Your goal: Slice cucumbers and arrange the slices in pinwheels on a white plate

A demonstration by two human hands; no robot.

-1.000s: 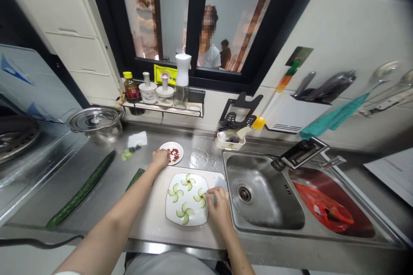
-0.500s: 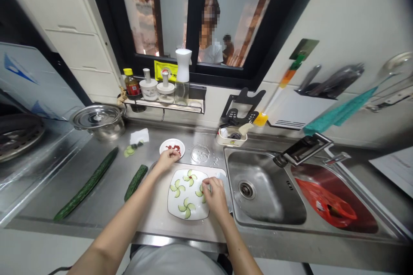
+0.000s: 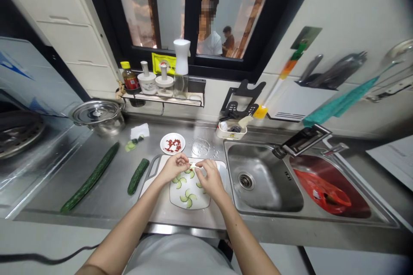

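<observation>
A white square plate (image 3: 180, 195) lies on the cutting board (image 3: 155, 212), with cucumber slices (image 3: 188, 198) laid out in pinwheels. Over the plate's far edge my left hand (image 3: 176, 167) pinches what looks like a small red piece, mostly covered by the fingertips. My right hand (image 3: 210, 178) meets it from the right, thumb and fingers closed; anything between them is too small to make out. It hides part of the right-hand pinwheel. Just beyond my left hand stands a small white dish (image 3: 163, 145) of chopped red pieces (image 3: 174, 145).
A cut cucumber (image 3: 138, 176) and a long whole one (image 3: 92, 178) lie left. Cucumber scraps (image 3: 130, 145) sit by a paper towel (image 3: 140, 131). A lidded pot (image 3: 100, 118) stands behind. On the right is a double sink (image 3: 267, 180) with a red bag (image 3: 322, 193).
My left hand has left the dish of red pieces and come over the plate's far edge. My right hand has moved up and left beside it. The view has shifted slightly.
</observation>
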